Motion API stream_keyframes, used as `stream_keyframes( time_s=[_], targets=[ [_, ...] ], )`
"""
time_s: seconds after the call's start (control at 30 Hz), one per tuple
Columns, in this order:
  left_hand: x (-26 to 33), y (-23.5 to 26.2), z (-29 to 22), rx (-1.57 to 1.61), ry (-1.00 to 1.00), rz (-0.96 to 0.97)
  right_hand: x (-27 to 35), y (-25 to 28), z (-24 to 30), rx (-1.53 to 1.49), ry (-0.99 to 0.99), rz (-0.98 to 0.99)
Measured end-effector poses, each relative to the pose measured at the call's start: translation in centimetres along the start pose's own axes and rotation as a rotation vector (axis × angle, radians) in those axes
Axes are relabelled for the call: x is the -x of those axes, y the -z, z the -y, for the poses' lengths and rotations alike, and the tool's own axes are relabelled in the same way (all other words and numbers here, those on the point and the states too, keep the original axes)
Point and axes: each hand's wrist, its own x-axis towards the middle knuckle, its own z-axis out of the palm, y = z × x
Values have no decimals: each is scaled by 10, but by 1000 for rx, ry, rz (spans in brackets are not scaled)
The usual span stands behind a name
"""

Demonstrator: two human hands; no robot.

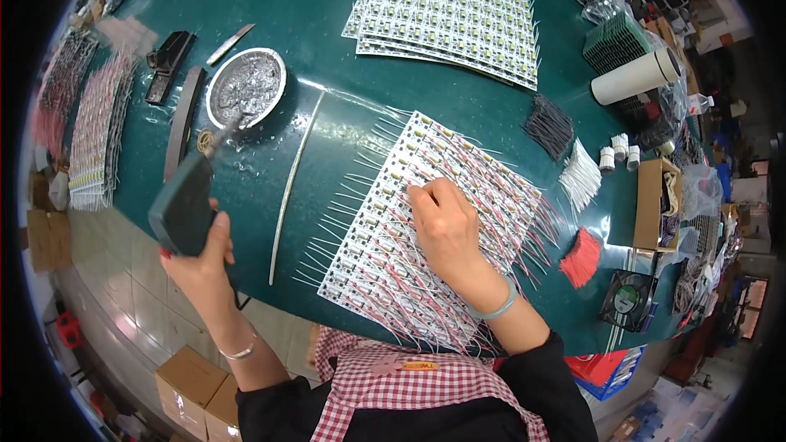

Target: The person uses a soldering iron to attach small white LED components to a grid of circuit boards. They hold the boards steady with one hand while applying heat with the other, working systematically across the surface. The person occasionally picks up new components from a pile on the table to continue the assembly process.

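Note:
My left hand (205, 258) is wrapped round a dark green soldering gun (187, 206). Its metal tip reaches the near rim of a round white bowl (282, 86) filled with silvery solder scraps. My right hand (446, 229) rests over a panel of small white circuit boards (360, 266), thumb and forefinger pinched at its upper middle part; what is between the fingertips is hidden. Red and white wires (508, 205) lie across the panel's right side, while bare white leads (344, 196) stick out along its left edge. A thin solder strand (293, 184) lies left of the panel.
Stacked board panels (446, 12) lie at the back. Black wires (548, 125), white wires (580, 176) and red wires (580, 259) sit in bundles at right, near a small fan (626, 300) and cardboard box (655, 205). Wired boards (100, 131) lie far left; a knife (231, 44) is behind the bowl.

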Motion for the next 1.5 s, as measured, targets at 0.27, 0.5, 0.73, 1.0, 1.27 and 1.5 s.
stream_keyframes(
  time_s=[0.27,0.5,0.73,1.0,1.27,1.5],
  targets=[
    [60,0,8,190,141,195,5,23,-1,32,-5,85],
    [77,7,24,80,93,235,2,66,23,40,36,35],
    [91,3,15,118,186,401,6,9,13,-41,71,16],
    [89,-6,19,43,-47,487,9,2,12,-27,51,8],
    [93,-14,20,23,-69,456,10,1,11,-21,42,16],
    [92,-13,22,-17,-105,480,9,2,13,-11,45,5]
  ],
)
